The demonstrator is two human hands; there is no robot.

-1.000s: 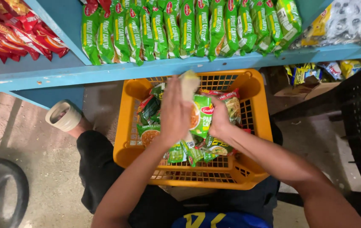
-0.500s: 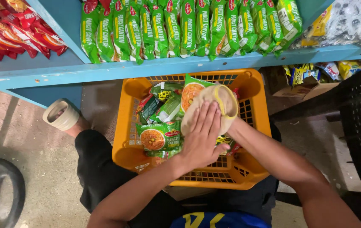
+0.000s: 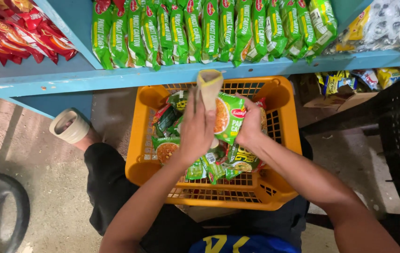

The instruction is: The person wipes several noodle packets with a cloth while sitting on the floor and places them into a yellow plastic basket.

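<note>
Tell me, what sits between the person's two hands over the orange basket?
In the head view, a green noodle packet sits between the left hand and right hand, above the orange plastic basket.

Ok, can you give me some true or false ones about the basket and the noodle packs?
1. The basket is orange. True.
2. The left hand holds a red pack. False: it holds a pale, curled-up wrapper.
3. The right hand grips a green noodle pack. True.
4. The shelf above is yellow. False: it is blue.
5. Green packs stand in a row on the shelf. True.
</note>
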